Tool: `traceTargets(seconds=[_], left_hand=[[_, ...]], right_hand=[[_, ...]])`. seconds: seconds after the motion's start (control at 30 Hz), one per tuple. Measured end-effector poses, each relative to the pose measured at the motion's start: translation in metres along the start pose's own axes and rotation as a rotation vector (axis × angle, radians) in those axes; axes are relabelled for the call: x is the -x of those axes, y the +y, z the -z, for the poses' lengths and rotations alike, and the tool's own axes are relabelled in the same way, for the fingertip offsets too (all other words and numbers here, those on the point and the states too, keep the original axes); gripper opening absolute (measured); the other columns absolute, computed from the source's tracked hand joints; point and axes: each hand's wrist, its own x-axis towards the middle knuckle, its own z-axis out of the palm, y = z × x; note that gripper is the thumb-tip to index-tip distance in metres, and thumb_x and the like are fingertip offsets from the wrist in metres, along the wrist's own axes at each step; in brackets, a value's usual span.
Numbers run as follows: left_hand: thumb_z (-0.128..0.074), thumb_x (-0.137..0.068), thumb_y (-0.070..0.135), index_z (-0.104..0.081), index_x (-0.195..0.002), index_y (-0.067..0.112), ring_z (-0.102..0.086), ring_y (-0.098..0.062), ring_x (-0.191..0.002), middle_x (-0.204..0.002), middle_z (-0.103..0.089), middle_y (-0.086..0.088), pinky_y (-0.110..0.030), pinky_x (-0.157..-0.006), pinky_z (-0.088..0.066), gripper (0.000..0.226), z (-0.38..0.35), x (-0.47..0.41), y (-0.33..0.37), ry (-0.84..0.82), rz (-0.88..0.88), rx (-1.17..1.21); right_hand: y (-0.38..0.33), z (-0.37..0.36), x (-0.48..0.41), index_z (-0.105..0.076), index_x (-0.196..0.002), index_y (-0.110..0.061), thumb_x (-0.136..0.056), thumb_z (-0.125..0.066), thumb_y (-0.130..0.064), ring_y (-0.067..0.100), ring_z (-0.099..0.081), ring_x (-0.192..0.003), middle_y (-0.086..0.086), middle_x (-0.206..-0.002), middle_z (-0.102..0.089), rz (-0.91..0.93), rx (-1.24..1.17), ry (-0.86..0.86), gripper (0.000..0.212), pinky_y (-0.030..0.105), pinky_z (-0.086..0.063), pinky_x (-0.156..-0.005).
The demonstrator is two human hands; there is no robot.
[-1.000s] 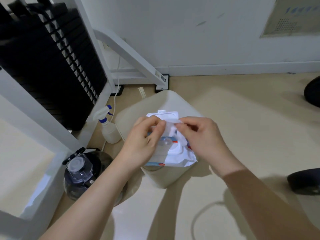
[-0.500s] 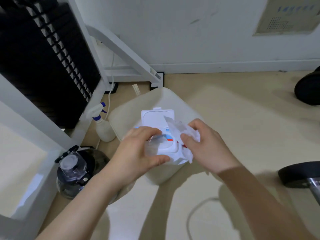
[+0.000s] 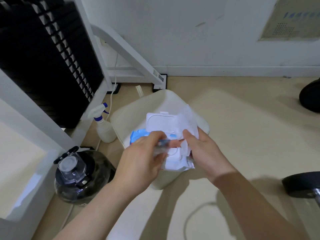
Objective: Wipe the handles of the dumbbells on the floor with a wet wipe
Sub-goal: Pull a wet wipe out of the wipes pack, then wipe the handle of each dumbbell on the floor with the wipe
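Observation:
A white and blue wet wipe pack point(image 3: 173, 160) lies on a cream stool point(image 3: 173, 101), its flip lid point(image 3: 161, 122) standing open. My left hand point(image 3: 143, 161) grips the pack's left side and holds it down. My right hand point(image 3: 204, 153) pinches a white wet wipe point(image 3: 188, 122) that stands up out of the pack's opening. One dumbbell point(image 3: 304, 186) lies on the floor at the right edge, with a black head and the start of a metal handle showing. Another black dumbbell head point(image 3: 311, 96) sits at the far right near the wall.
A white spray bottle point(image 3: 103, 129) with a blue nozzle stands left of the stool. A large dark water jug point(image 3: 78, 177) sits on the floor at lower left. A white weight machine frame point(image 3: 121, 45) with a black weight stack point(image 3: 43, 58) fills the left side.
My right hand has pulled the wipe further up and out of the pack. My left hand has shifted to hold the pack's left side. The camera has moved closer.

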Motion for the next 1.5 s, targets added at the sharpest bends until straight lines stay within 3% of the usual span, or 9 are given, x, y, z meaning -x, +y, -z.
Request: traceTargets(seconds=[0.23, 0.4, 0.67, 0.77, 0.87, 1.07, 1.23, 1.43, 1.5], left_hand=[[-0.052, -0.085, 0.052, -0.064, -0.111, 0.026, -0.06, -0.018, -0.097, -0.112, -0.064, 0.012, -0.032, -0.074, -0.052, 0.038, -0.007, -0.001, -0.011, -0.08, -0.273, -0.167], [-0.054, -0.089, 0.043, -0.062, -0.122, 0.018, -0.055, -0.023, -0.104, -0.125, -0.061, 0.005, -0.036, -0.082, -0.05, 0.042, -0.014, 0.005, -0.024, -0.01, -0.403, -0.306], [-0.056, -0.086, 0.028, -0.066, -0.09, 0.021, -0.054, -0.024, -0.072, -0.075, -0.06, 0.001, -0.034, -0.054, -0.046, 0.013, -0.014, -0.024, -0.016, 0.208, -0.306, -0.267], [-0.064, -0.085, 0.029, -0.066, -0.105, 0.018, -0.055, -0.021, -0.09, -0.102, -0.065, -0.001, -0.029, -0.072, -0.046, 0.023, -0.004, -0.009, -0.024, 0.283, -0.221, -0.166], [-0.059, -0.089, 0.031, -0.065, -0.114, 0.015, -0.055, -0.027, -0.115, -0.127, -0.06, -0.005, -0.039, -0.093, -0.046, 0.031, -0.012, -0.012, -0.038, 0.129, -0.235, -0.294], [-0.044, -0.08, 0.042, -0.068, -0.108, 0.029, -0.057, -0.019, -0.114, -0.121, -0.063, 0.009, -0.053, -0.106, -0.03, 0.039, 0.003, -0.023, -0.019, -0.133, -0.055, -0.438], [-0.061, -0.08, 0.049, -0.069, -0.096, 0.027, -0.06, -0.001, -0.103, -0.102, -0.069, 0.011, -0.022, -0.092, -0.046, 0.028, 0.046, -0.049, 0.031, -0.265, 0.401, 0.608], [-0.054, -0.095, 0.023, -0.071, -0.085, 0.01, -0.064, -0.019, -0.084, -0.092, -0.073, -0.009, -0.034, -0.084, -0.049, 0.025, 0.101, -0.027, 0.111, -0.107, 0.708, 1.141], [-0.049, -0.097, 0.018, -0.07, -0.096, 0.003, -0.064, -0.02, -0.084, -0.099, -0.073, -0.013, -0.028, -0.075, -0.052, 0.025, 0.127, -0.017, 0.136, -0.083, 0.813, 1.254]], right_hand=[[-0.001, 0.011, -0.01, -0.061, -0.08, -0.003, -0.091, -0.054, -0.011, 0.011, -0.055, -0.058, -0.002, -0.063, -0.062, 0.102, -0.14, 0.2, 0.016, 0.019, -0.044, -0.055], [-0.019, 0.004, -0.019, -0.068, -0.083, -0.016, -0.094, -0.054, -0.021, 0.006, -0.066, -0.068, -0.009, -0.074, -0.072, 0.089, -0.097, -0.052, 0.019, 0.016, -0.049, -0.06], [-0.008, 0.004, -0.03, -0.043, -0.085, -0.028, -0.097, -0.039, -0.032, 0.016, -0.044, -0.072, -0.005, -0.075, -0.049, 0.265, 0.471, -0.027, 0.013, 0.029, -0.036, -0.065], [0.005, 0.007, -0.024, -0.049, -0.094, -0.027, -0.096, -0.041, -0.025, 0.015, -0.049, -0.082, -0.009, -0.082, -0.056, 0.344, 0.632, -0.05, 0.008, 0.03, -0.035, -0.073], [0.018, 0.003, -0.017, -0.051, -0.13, -0.027, -0.082, -0.027, -0.023, 0.006, -0.045, -0.122, -0.011, -0.13, -0.054, 0.48, 0.915, -0.056, 0.054, 0.034, -0.031, -0.096], [0.009, 0.003, -0.021, -0.05, -0.127, -0.035, -0.076, -0.022, -0.026, 0.003, -0.039, -0.13, -0.011, -0.138, -0.049, 0.46, 1.15, -0.092, 0.059, 0.039, -0.025, -0.104], [-0.055, 0.011, 0.005, -0.068, -0.095, -0.02, -0.097, -0.042, -0.043, 0.013, -0.063, -0.091, -0.007, -0.089, -0.069, 0.004, 0.367, -0.187, 0.034, 0.025, -0.044, -0.082], [-0.123, 0.027, 0.09, -0.065, -0.054, -0.025, -0.094, -0.051, -0.037, 0.009, -0.053, -0.042, -0.007, -0.043, -0.056, -0.178, 0.099, -0.146, 0.045, 0.023, -0.041, -0.051], [-0.141, 0.029, 0.123, -0.075, -0.075, -0.018, -0.092, -0.058, -0.032, 0.022, -0.056, -0.049, 0.006, -0.056, -0.064, -0.129, -0.001, -0.093, 0.028, 0.032, -0.043, -0.049]])
